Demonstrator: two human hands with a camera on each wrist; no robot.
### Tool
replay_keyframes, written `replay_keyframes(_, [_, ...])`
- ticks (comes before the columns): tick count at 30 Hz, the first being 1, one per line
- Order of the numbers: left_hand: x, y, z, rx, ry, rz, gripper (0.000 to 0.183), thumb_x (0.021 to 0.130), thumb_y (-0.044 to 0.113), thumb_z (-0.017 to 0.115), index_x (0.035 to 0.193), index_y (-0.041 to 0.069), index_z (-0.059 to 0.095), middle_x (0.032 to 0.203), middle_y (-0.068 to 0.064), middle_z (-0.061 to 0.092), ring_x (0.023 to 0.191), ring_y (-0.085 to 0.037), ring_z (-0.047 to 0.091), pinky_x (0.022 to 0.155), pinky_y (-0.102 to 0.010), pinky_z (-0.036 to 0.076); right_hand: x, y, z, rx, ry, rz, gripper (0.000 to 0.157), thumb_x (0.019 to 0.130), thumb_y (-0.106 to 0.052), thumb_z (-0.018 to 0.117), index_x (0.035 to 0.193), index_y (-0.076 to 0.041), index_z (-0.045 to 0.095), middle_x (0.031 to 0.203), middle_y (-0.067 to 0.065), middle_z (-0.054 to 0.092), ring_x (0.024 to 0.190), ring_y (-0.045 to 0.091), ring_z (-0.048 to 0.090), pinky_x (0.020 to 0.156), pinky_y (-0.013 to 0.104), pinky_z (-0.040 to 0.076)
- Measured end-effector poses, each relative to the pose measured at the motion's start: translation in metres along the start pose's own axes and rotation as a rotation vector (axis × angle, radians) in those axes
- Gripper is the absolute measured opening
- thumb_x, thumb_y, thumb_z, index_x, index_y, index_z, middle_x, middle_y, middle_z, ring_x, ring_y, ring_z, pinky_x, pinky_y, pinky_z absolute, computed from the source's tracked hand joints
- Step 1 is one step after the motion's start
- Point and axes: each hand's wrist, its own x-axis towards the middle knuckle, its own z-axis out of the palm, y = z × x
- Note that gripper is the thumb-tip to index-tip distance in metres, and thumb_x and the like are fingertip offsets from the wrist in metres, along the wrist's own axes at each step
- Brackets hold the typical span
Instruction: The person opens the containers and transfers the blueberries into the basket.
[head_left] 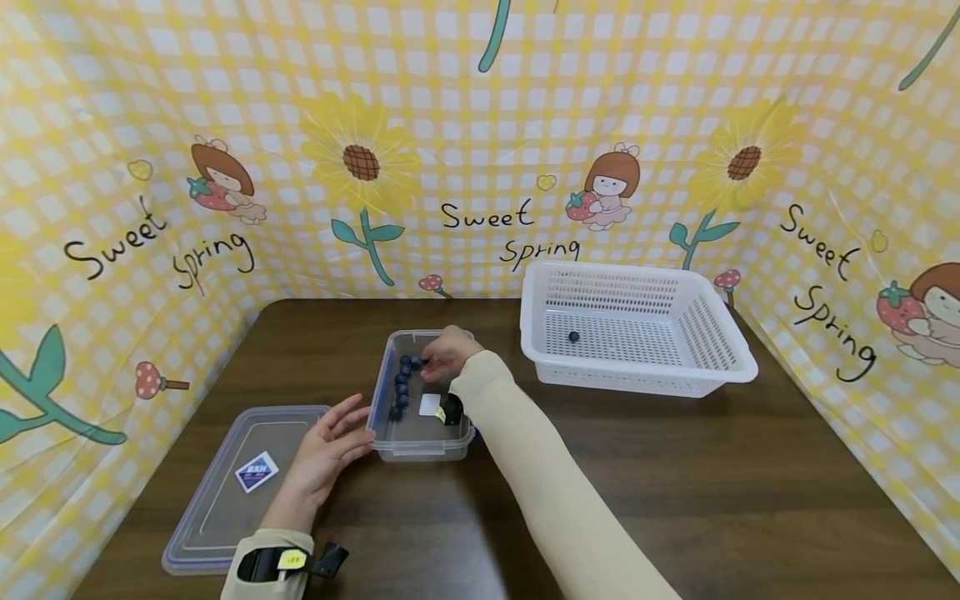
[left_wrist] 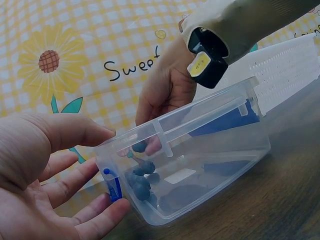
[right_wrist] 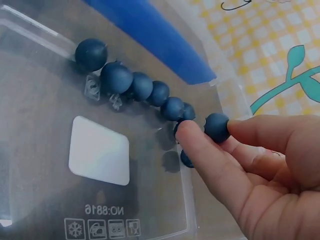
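A clear plastic container [head_left: 423, 450] holds a row of blueberries [head_left: 402, 389] along its left side and a white square [right_wrist: 100, 151] on its bottom. My right hand [head_left: 447, 354] reaches into its far part. In the right wrist view, the thumb and forefinger pinch one blueberry [right_wrist: 217, 127] above the others. At the container's left wall is my left hand [head_left: 330, 446], its fingers extended and spread. The left wrist view has that thumb [left_wrist: 95, 131] at the rim and the other fingers near a blue latch strip [left_wrist: 114, 186].
A white perforated basket [head_left: 637, 371] stands at the back right with a single blueberry [head_left: 573, 337] inside. The container's lid [head_left: 217, 508], bearing a blue and white label, lies on the brown table [head_left: 675, 483] at the left. A patterned cloth [head_left: 465, 125] hangs around the back and sides.
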Motion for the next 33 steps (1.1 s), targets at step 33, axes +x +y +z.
replay_keyframes(33, [0.0,0.002,0.002,-0.018,0.0,-0.017,0.061,0.093,-0.006,0.062,0.147,0.01,0.038,0.113,0.013,0.063,0.096,-0.009,0.063,0.082,-0.024,0.055,-0.045,-0.06,-0.091,0.201,-0.063,-0.057,0.011,0.098,0.007,0.053,0.106,0.012,0.058,0.088,0.02,0.063,0.074,0.026,0.066,0.077,0.031,0.059])
